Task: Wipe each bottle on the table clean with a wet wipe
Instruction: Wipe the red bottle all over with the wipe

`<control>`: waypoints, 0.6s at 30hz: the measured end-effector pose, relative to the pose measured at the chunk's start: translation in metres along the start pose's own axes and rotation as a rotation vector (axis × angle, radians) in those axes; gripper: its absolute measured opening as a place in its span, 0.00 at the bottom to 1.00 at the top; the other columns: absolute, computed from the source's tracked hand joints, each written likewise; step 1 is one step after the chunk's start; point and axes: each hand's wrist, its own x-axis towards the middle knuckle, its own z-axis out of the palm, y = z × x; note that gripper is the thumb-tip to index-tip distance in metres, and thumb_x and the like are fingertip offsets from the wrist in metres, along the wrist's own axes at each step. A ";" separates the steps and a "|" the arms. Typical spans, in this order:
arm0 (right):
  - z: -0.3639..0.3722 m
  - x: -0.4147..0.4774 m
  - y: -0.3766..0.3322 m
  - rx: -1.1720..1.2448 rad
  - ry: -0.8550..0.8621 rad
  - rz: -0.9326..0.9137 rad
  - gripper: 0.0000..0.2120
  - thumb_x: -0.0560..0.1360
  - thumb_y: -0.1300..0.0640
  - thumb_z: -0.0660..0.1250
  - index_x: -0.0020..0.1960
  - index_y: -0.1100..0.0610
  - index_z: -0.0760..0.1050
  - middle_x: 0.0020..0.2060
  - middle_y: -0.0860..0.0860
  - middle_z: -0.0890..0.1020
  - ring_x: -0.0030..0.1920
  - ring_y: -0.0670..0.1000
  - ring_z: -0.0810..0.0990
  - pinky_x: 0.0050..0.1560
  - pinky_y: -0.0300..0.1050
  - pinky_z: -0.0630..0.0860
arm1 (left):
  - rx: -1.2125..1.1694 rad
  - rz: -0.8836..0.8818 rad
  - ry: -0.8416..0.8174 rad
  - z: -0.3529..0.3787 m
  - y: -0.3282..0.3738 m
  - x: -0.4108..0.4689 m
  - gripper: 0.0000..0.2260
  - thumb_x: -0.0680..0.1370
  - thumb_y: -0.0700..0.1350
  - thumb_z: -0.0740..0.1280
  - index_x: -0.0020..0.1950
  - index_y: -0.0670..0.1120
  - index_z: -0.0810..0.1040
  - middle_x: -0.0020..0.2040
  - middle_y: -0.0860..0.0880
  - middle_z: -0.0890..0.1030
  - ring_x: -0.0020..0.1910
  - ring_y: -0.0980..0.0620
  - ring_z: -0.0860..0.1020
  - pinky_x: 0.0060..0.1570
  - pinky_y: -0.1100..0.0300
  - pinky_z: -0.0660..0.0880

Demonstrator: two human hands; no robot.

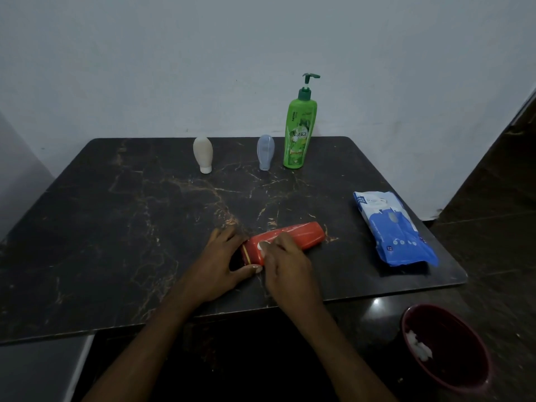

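A red bottle [301,235] lies on its side on the dark marble table [116,227], cap end toward me. My left hand [223,264] grips the cap end, thumb under it. My right hand [285,262] presses a small white wet wipe [262,245] against the bottle's body, fingers curled over it. At the back of the table stand a cream tube [203,154] and a pale blue tube [265,152], both on their caps, and a tall green pump bottle [298,132].
A blue and white pack of wet wipes [394,227] lies on the right side of the table. A dark red bin [446,346] with a crumpled white wipe in it stands on the floor at the lower right. A wall rises behind the table.
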 end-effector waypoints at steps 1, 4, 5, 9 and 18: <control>-0.001 0.001 0.006 -0.001 0.005 0.002 0.18 0.78 0.53 0.55 0.59 0.57 0.80 0.55 0.50 0.77 0.49 0.49 0.79 0.50 0.46 0.78 | -0.002 -0.003 -0.001 0.000 -0.001 0.000 0.33 0.72 0.70 0.65 0.70 0.51 0.74 0.62 0.58 0.71 0.60 0.57 0.66 0.60 0.58 0.70; -0.013 0.010 0.036 -0.004 0.046 0.108 0.15 0.80 0.51 0.55 0.55 0.53 0.80 0.49 0.47 0.76 0.46 0.47 0.77 0.45 0.38 0.74 | -0.003 0.002 -0.002 0.000 -0.001 -0.001 0.32 0.73 0.69 0.67 0.71 0.51 0.73 0.62 0.59 0.71 0.61 0.58 0.66 0.61 0.58 0.70; -0.019 0.015 0.049 -0.007 0.051 0.186 0.13 0.81 0.50 0.56 0.51 0.53 0.78 0.45 0.45 0.75 0.43 0.45 0.77 0.41 0.35 0.71 | -0.007 0.006 0.000 -0.001 -0.001 -0.001 0.32 0.74 0.68 0.68 0.71 0.51 0.73 0.62 0.59 0.70 0.61 0.58 0.66 0.61 0.58 0.70; -0.042 0.027 0.090 -0.052 0.138 0.354 0.08 0.81 0.54 0.62 0.47 0.55 0.77 0.42 0.47 0.75 0.40 0.42 0.76 0.36 0.30 0.66 | -0.017 0.007 0.005 -0.002 0.001 -0.001 0.33 0.74 0.66 0.69 0.73 0.50 0.72 0.62 0.61 0.69 0.61 0.58 0.65 0.60 0.59 0.69; -0.009 0.007 0.018 0.056 0.039 0.047 0.11 0.80 0.58 0.61 0.54 0.58 0.81 0.50 0.50 0.77 0.44 0.49 0.77 0.47 0.47 0.78 | 0.007 0.014 0.039 0.001 0.001 -0.002 0.30 0.74 0.63 0.72 0.71 0.49 0.74 0.60 0.62 0.68 0.60 0.58 0.65 0.56 0.67 0.64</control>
